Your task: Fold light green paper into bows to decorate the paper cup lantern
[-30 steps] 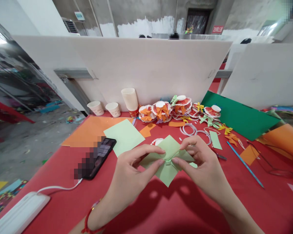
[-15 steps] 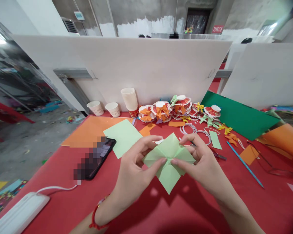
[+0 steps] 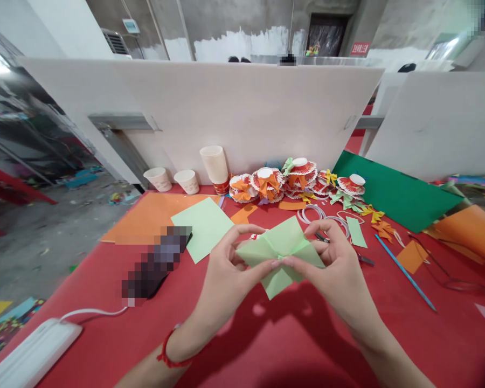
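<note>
A creased sheet of light green paper (image 3: pixel 285 237) is held between both hands above the red table. My left hand (image 3: pixel 230 264) is closed on its left side, with the thumb pressed near the middle. From the right, my right hand (image 3: pixel 335 258) grips the same paper, its thumb tip meeting the left one at the pinched centre. The fingers behind the paper are partly hidden. Flat on the table, left of my left hand, lies a larger light green sheet (image 3: pixel 202 229).
Paper cups (image 3: pixel 187 182) and red-white paper cup crafts with bows (image 3: pixel 267 186) line the white partition (image 3: pixel 226 108). A phone (image 3: pixel 157 264) and white power strip (image 3: pixel 36 355) lie left. White cord coils (image 3: pixel 313 214), a blue stick (image 3: pixel 406 272) and a green board (image 3: pixel 396 188) are right.
The green paper has turned and tilted in my hands, its lower point shifting left and up. Both thumbs have moved slightly upward and stay at the paper's centre.
</note>
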Tool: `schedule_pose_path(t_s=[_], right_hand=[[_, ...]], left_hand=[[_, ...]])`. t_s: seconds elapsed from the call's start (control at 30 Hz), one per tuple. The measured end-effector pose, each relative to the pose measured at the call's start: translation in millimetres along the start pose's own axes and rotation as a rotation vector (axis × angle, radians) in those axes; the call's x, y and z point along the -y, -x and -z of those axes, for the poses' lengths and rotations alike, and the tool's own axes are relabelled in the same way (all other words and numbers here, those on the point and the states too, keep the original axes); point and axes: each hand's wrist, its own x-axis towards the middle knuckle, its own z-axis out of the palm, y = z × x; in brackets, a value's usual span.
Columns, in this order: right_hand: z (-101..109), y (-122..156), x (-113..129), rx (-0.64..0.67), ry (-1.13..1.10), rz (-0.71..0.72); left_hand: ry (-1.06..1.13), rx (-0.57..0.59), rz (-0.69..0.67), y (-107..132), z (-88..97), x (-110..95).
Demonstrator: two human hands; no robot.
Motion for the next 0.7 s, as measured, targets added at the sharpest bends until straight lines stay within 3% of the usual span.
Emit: schedule_pose_path(t_s=[0.4,0.53,0.7], right_hand=[[4,-6,0,0.165,-0.166,-0.165],[3,-6,-2,0.099,-0.102,-0.107],[4,-2,-2,0.022,0.061,0.003]], left_hand=[[0.065,0.048,0.099,-3,4.6,-2],[0.078,0.02,0.084,-6,3.4,3],[0.059,0.103,0.11,-10,2.6,10]])
